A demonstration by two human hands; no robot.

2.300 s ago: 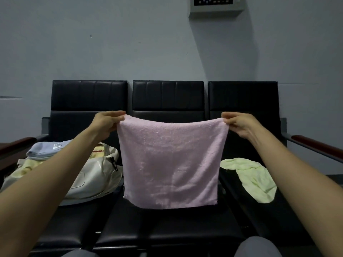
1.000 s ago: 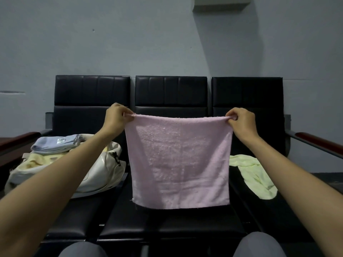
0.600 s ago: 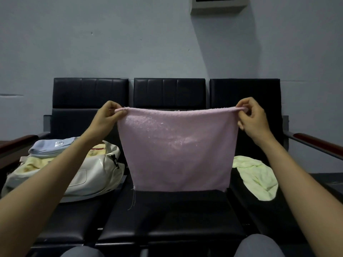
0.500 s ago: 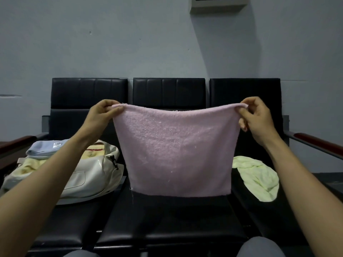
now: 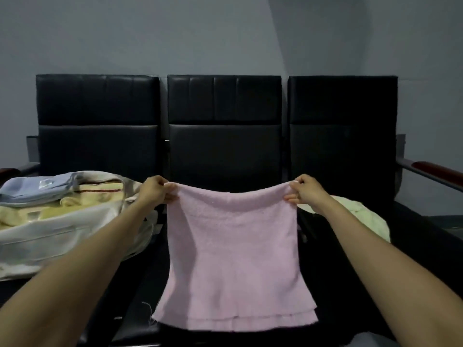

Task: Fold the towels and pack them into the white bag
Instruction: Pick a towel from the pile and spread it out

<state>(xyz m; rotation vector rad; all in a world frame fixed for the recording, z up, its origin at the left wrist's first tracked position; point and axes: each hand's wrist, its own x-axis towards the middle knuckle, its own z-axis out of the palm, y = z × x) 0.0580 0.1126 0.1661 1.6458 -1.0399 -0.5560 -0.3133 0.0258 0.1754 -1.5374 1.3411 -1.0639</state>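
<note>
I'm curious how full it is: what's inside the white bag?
Folded towels fill the bag to its open top: a blue towel uppermost, a striped towel beside it, yellow towels below. Anything deeper is hidden by these and the bag's wall.

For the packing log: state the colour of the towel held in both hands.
The towel is plain pale pink; head view.
</note>
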